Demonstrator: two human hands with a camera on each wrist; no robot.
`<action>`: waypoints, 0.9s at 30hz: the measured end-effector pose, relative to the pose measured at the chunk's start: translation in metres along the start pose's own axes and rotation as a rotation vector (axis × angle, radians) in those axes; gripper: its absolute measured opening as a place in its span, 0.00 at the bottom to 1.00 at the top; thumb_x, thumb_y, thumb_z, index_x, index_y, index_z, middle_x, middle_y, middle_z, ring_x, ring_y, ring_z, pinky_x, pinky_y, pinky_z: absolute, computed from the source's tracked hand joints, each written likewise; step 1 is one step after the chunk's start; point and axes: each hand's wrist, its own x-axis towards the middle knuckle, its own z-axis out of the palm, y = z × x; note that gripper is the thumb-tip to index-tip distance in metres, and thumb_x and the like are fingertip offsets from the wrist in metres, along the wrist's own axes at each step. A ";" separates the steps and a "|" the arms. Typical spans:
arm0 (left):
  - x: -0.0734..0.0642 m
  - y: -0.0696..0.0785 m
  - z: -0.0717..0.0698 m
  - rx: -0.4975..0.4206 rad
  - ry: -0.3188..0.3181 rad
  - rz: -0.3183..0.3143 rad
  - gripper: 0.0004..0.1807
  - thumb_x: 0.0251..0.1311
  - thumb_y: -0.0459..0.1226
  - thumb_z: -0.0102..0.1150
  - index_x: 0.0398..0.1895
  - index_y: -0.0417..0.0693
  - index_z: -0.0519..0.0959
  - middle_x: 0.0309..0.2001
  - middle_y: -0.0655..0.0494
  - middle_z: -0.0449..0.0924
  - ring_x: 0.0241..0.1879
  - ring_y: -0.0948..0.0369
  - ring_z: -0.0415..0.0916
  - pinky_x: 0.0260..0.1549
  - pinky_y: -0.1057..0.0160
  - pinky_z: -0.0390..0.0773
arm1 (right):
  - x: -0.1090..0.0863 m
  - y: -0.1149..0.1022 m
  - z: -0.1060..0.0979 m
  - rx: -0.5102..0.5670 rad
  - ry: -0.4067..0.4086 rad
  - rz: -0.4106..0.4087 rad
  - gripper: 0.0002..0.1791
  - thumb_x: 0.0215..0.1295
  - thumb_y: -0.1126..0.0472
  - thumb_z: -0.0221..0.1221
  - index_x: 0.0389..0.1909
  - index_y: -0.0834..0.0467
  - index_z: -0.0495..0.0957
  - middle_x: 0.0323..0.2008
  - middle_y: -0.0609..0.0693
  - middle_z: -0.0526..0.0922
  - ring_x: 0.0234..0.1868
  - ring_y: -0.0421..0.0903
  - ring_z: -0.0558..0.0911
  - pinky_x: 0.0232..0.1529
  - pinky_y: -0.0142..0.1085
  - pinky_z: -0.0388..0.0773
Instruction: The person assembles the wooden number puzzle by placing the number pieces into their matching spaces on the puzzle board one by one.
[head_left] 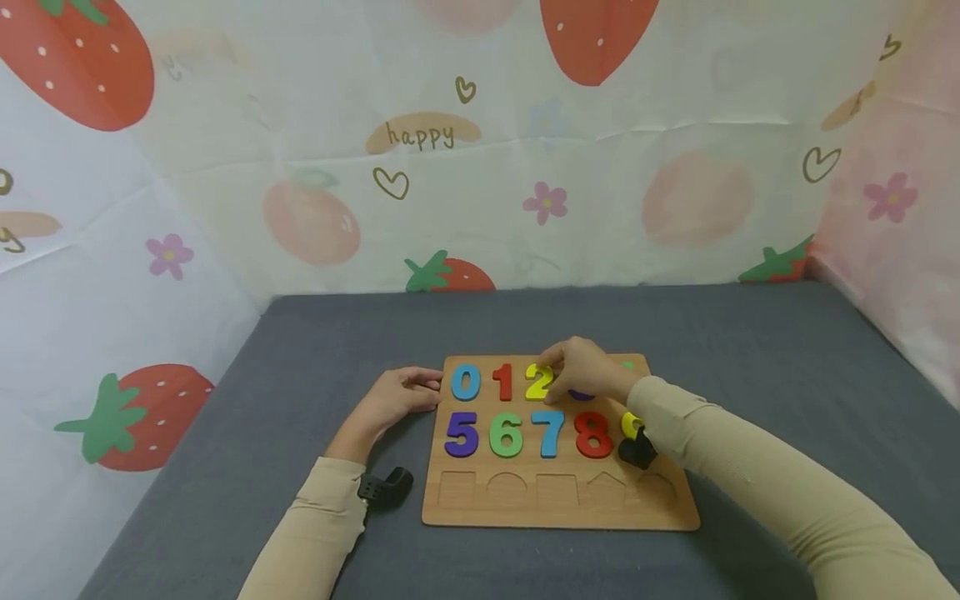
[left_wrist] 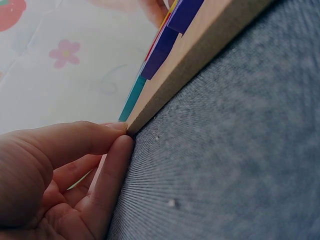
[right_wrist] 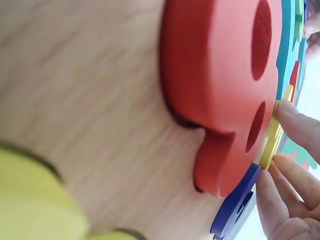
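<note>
A wooden number board (head_left: 561,515) lies flat on the grey cloth, with coloured digits in its two upper rows. At its upper left edge is my left hand (head_left: 393,395); the left wrist view has the thumb and a finger pinching the board's edge (left_wrist: 170,95). Over the top row, my right hand (head_left: 592,368) pinches the yellow number 2 (head_left: 536,389) between thumb and fingers. In the right wrist view that yellow 2 (right_wrist: 272,142) sits beyond the red 8 (right_wrist: 225,75). The blue 0 (head_left: 456,383) and red 1 (head_left: 505,383) lie left of it; a purple digit (head_left: 581,396) is partly hidden under the hand.
Below stand the purple 5 (head_left: 471,435), green 6 (head_left: 506,447), blue 7 (head_left: 551,435) and a yellow digit (head_left: 628,423) half covered by the right wrist's black camera (head_left: 638,450). Shallow shape recesses (head_left: 557,490) line the board's near row. A printed curtain (head_left: 465,217) rises behind the table.
</note>
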 end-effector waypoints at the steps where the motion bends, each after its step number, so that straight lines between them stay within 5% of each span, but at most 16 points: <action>1: 0.000 0.000 0.000 -0.004 0.002 -0.005 0.26 0.64 0.32 0.62 0.65 0.37 0.74 0.54 0.40 0.80 0.44 0.61 0.82 0.48 0.59 0.84 | 0.000 0.000 0.000 -0.003 -0.001 -0.002 0.31 0.53 0.65 0.73 0.60 0.63 0.79 0.63 0.61 0.78 0.60 0.58 0.79 0.59 0.47 0.80; 11: 0.001 -0.001 0.000 -0.009 -0.003 0.011 0.25 0.64 0.32 0.62 0.65 0.38 0.74 0.55 0.40 0.80 0.44 0.62 0.82 0.48 0.59 0.84 | -0.008 0.002 -0.020 0.098 0.047 0.012 0.32 0.64 0.56 0.66 0.68 0.61 0.72 0.66 0.59 0.75 0.66 0.58 0.74 0.65 0.53 0.74; 19: 0.000 -0.001 -0.002 0.010 0.009 -0.008 0.26 0.64 0.33 0.62 0.66 0.38 0.73 0.58 0.39 0.78 0.50 0.57 0.82 0.51 0.58 0.84 | -0.028 0.011 -0.058 0.209 0.268 0.022 0.31 0.72 0.43 0.55 0.70 0.54 0.70 0.68 0.57 0.73 0.70 0.58 0.70 0.69 0.57 0.68; 27: 0.000 -0.002 -0.005 -0.008 0.006 -0.027 0.26 0.64 0.32 0.62 0.65 0.38 0.74 0.57 0.38 0.78 0.47 0.60 0.82 0.50 0.60 0.84 | -0.054 0.039 -0.092 0.245 0.493 0.050 0.35 0.74 0.36 0.48 0.69 0.57 0.72 0.67 0.61 0.74 0.71 0.60 0.68 0.69 0.61 0.64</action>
